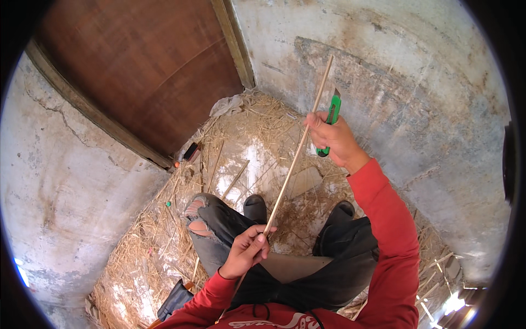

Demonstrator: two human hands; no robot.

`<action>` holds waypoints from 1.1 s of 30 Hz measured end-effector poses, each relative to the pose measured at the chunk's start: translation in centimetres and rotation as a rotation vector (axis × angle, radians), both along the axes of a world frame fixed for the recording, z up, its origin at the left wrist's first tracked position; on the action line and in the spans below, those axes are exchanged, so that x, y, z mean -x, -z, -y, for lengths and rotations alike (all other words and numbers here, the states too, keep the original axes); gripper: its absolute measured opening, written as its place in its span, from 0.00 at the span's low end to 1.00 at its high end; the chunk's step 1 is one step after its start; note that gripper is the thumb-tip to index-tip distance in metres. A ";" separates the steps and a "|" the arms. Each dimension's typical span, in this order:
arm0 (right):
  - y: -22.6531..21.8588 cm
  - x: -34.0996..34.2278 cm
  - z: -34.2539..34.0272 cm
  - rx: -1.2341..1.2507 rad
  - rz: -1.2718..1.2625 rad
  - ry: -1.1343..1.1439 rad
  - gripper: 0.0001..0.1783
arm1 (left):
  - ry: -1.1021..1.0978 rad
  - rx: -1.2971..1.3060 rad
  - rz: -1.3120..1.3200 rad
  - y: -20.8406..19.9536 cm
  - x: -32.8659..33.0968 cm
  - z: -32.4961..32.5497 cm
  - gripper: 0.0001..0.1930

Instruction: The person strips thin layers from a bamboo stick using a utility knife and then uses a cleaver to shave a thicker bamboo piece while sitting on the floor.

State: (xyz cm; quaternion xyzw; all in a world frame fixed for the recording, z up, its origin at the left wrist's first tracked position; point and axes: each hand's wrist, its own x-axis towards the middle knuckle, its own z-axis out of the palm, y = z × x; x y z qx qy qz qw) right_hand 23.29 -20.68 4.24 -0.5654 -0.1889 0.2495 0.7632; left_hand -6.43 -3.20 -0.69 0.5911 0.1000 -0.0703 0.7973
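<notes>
A long thin wooden stick (pixel 292 166) runs slantwise in front of me, from low near my lap up toward the far wall. My left hand (pixel 247 251) grips its lower part, thumb pressed along it. Higher up, my right hand (pixel 335 137) holds a green utility knife (pixel 332 112) in its palm, the blade out and pointing away from me. The thumb and finger of that same hand also pinch the stick, so knife and stick lie close beside each other there. The lower end of the stick passes behind my left hand and sleeve.
Straw (pixel 159 241) and loose sticks (pixel 235 180) litter the floor around my boots (pixel 255 208). A brown door (pixel 142 66) stands at the far left, between stained walls (pixel 405 98). A dark block-like object (pixel 191 151) lies by the door frame; a black item (pixel 175 299) rests beside my left arm.
</notes>
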 end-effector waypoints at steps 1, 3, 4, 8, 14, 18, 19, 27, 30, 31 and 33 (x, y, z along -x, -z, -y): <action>-0.3 0.1 0.1 -0.009 -0.023 0.016 0.20 | -0.008 -0.058 0.008 0.0 -0.1 0.1 0.19; -0.6 0.2 0.3 0.107 0.043 0.097 0.21 | -0.048 -0.124 0.029 0.3 -0.4 0.2 0.18; -0.6 0.4 0.2 0.229 0.132 0.157 0.21 | -0.086 -0.137 0.042 0.6 -0.6 0.0 0.18; -0.8 3.8 -0.5 0.684 0.720 0.190 0.17 | -0.204 -0.222 0.035 0.4 -2.0 -0.9 0.18; 1.2 11.1 -3.3 1.047 1.019 -0.096 0.10 | -0.339 -0.419 0.075 -0.2 -4.0 -1.2 0.18; 2.4 11.8 -4.7 1.084 1.035 -0.108 0.08 | -0.403 -0.641 0.149 0.6 -4.3 -1.3 0.18; 2.6 11.7 -4.9 1.091 1.044 -0.108 0.08 | -0.420 -0.711 0.163 0.8 -4.2 -1.3 0.17; 4.4 2.6 -4.9 1.227 0.941 0.267 0.10 | -0.304 -1.046 0.092 -0.6 -0.4 -0.3 0.14; 3.6 -5.3 0.6 1.354 0.769 0.464 0.11 | -0.233 -1.036 0.151 0.2 3.4 0.8 0.14; 4.3 -7.1 2.7 1.348 0.752 0.522 0.12 | -0.243 -1.020 0.191 0.7 4.3 1.1 0.13; 4.7 -9.1 6.0 1.445 0.653 0.612 0.15 | -0.221 -0.950 0.187 0.7 5.7 1.1 0.13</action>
